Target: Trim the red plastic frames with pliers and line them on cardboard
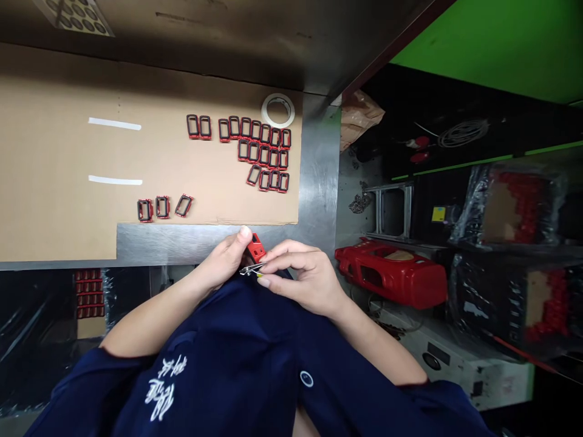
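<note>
My left hand [225, 258] is closed around a small red plastic part [255, 247], held just below the metal table edge in front of my dark blue top. My right hand [300, 273] pinches thin metal tweezers [252, 269], with their tips against the underside of the red part. Both hands touch at the part.
A cardboard sheet [68, 152] covers the metal table [314, 182]. Several red-and-black rectangular frames [262, 149] lie in rows on it, three more [164, 207] sit nearer me. A tape roll [277, 110] lies at the back. A large red housing [392, 273] sits to my right.
</note>
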### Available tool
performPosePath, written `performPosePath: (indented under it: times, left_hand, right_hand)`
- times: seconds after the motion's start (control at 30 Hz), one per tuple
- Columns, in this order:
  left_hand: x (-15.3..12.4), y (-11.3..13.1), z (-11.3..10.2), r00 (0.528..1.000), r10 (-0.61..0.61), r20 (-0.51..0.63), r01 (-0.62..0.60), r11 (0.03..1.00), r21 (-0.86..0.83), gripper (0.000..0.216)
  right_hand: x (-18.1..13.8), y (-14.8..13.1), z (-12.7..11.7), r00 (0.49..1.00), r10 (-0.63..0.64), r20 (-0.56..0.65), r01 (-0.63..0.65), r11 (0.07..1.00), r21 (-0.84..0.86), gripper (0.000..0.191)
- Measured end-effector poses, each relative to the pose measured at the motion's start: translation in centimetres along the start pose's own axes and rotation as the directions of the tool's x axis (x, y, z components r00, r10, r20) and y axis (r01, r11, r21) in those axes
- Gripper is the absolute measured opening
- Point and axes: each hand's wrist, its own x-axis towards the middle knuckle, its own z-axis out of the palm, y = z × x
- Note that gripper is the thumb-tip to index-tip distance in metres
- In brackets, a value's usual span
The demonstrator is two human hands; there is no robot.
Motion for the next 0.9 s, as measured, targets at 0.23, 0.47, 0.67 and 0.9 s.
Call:
performPosePath:
  times: [0.23,0.47,0.67,0.9]
  left_hand:
    - [-0.1,0.0,-0.8,0.906,0.416,0.072,-0.416,0.851,0.321,0.065]
    - [-0.9,-0.6,-1.0,0.738,0.642,0.208,-0.650,0.596,0.471,0.088]
    - [-1.0,-1.6,-1.8,0.715,0.626,0.311,-0.699,0.645,0.309,0.095]
    - [-0.8,-2.0,-1.6,0.709,0.594,0.380,-0.701,0.651,0.291,0.096]
  right_hand:
    - [0.0,1.0,-0.8,0.947,0.309,-0.084,-0.243,0.865,0.440,0.018]
    - [-0.5,0.8,-1.2,0.947,0.319,-0.037,-0.257,0.822,0.507,0.023]
    - [-2.4,-0.5,-3.0,0.972,-0.185,-0.142,0.121,0.921,-0.371,0.013]
    - [-2.4,-1.1,-1.8,0.946,-0.322,0.040,0.304,0.836,-0.456,0.013]
